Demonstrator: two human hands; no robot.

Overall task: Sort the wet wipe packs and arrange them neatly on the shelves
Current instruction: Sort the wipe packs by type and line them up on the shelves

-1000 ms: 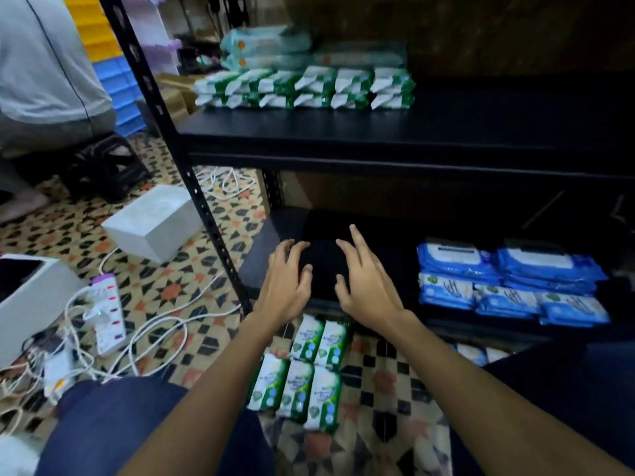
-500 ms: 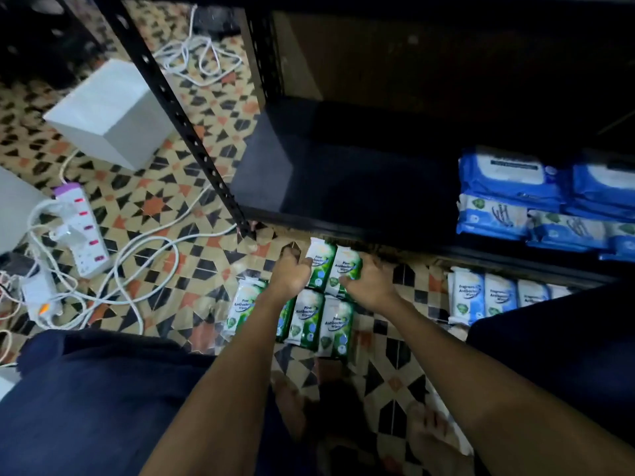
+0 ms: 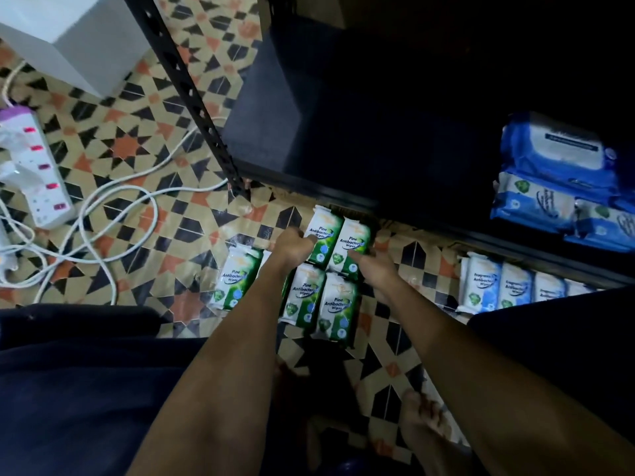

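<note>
Several green pine wipe packs lie on the tiled floor in front of the black bottom shelf (image 3: 343, 187). My left hand (image 3: 290, 247) grips the left one (image 3: 323, 235) of the two farthest packs, and my right hand (image 3: 372, 266) grips the right one (image 3: 354, 245). Two more green packs (image 3: 321, 304) lie just below them and another (image 3: 233, 281) to the left. Blue wipe packs (image 3: 549, 180) are stacked at the shelf's right end. A row of blue-and-white packs (image 3: 498, 285) lies on the floor under that edge.
The black shelf upright (image 3: 192, 101) stands left of the shelf. A white box (image 3: 72, 36) sits on the floor at top left. A power strip (image 3: 34, 166) and white cables (image 3: 113, 204) trail over the tiles. My knees and bare feet (image 3: 422, 417) are at the bottom.
My hands left the bottom shelf, dropped to the floor and took hold of the two farthest green packs. The camera tilted down, so the upper shelf left the view.
</note>
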